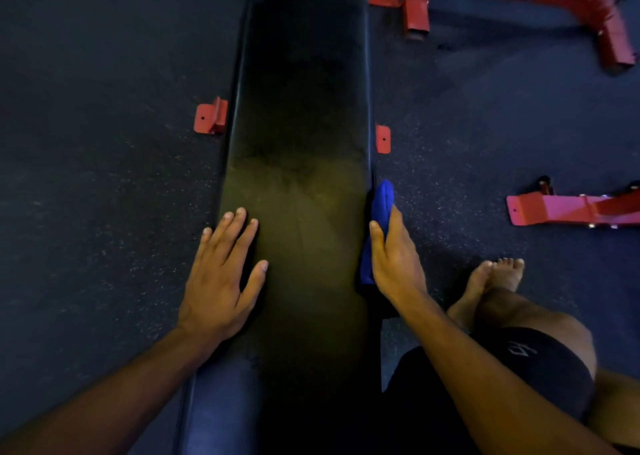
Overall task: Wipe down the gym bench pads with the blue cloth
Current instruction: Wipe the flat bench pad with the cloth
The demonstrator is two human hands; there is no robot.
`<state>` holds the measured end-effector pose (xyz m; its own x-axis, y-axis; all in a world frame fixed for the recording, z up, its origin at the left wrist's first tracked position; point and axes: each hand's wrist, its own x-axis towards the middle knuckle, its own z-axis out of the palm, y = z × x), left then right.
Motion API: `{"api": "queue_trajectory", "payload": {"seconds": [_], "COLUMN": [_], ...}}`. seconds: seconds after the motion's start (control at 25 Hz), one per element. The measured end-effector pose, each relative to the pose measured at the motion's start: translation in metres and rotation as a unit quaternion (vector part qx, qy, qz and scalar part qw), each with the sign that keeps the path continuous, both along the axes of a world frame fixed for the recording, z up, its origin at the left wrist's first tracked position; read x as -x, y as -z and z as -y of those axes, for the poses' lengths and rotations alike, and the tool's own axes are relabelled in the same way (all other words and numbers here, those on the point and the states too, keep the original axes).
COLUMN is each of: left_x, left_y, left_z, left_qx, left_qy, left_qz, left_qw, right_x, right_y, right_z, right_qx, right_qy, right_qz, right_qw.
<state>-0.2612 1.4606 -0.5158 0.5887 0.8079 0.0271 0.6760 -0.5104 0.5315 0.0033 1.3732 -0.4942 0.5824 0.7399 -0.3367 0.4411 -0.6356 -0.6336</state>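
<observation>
While the left hand (pixel 221 281) is being rested flat, fingers straight, on the near left edge of the black bench pad (pixel 301 108), the blue cloth (pixel 377 226) is being pressed against the pad's right side. The cloth is being held in the grip of the right hand (pixel 394 257), thumb curled over it.

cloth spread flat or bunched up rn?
Bunched. The blue cloth is wadded in the right hand, pressed against the right side edge of the bench pad, not laid across the top.
</observation>
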Motion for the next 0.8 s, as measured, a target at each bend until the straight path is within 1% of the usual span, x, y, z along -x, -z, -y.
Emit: {"api": "queue_trajectory", "payload": {"seconds": [0.08, 0.16, 0.28, 0.36, 0.44, 0.48, 0.52, 0.56, 0.6, 0.64, 0.68, 0.72, 0.8], "left_x": [0.001, 0.003, 0.002, 0.003, 0.01, 0.014, 0.019, 0.022, 0.024, 0.024, 0.023, 0.021, 0.019], "left_y": [0.0, 0.0, -0.005, -0.013, -0.021, -0.024, -0.025, -0.026, -0.024, -0.021, -0.019, -0.018, -0.016], "left_z": [0.0, 0.001, 0.0, 0.007, 0.03, 0.047, 0.063, 0.077, 0.086, 0.089, 0.089, 0.088, 0.086], "left_qx": [0.003, 0.013, 0.024, 0.054, 0.091, 0.098, 0.098, 0.096, 0.083, 0.061, 0.039, 0.024, 0.007], "left_qy": [-0.005, -0.006, -0.003, -0.015, -0.049, -0.053, -0.048, -0.045, -0.044, -0.043, -0.046, -0.049, -0.043], "left_qz": [-0.002, 0.004, -0.001, -0.006, -0.016, -0.03, -0.059, -0.096, -0.127, -0.148, -0.161, -0.168, -0.171], "left_qw": [1.0, 1.0, 1.0, 0.998, 0.994, 0.993, 0.992, 0.99, 0.987, 0.986, 0.985, 0.984, 0.984], "right_x": [-0.006, -0.01, -0.007, -0.004, 0.001, 0.006, 0.012, 0.018, 0.022, 0.024, 0.022, 0.021, 0.024], "right_y": [-0.013, -0.029, -0.061, -0.079, -0.087, -0.084, -0.076, -0.062, -0.045, -0.03, -0.018, -0.012, -0.013], "right_z": [0.007, 0.007, -0.01, -0.037, -0.075, -0.092, -0.107, -0.118, -0.124, -0.129, -0.136, -0.146, -0.169], "right_qx": [-0.02, -0.08, -0.157, -0.198, -0.23, -0.225, -0.196, -0.148, -0.094, -0.054, -0.043, -0.047, -0.041], "right_qy": [-0.019, -0.032, -0.071, -0.109, -0.182, -0.246, -0.328, -0.425, -0.51, -0.567, -0.597, -0.61, -0.616], "right_qz": [0.044, 0.087, 0.121, 0.134, 0.141, 0.148, 0.175, 0.22, 0.267, 0.304, 0.33, 0.341, 0.337], "right_qw": [0.999, 0.992, 0.978, 0.965, 0.946, 0.931, 0.907, 0.865, 0.813, 0.764, 0.73, 0.714, 0.711]}}
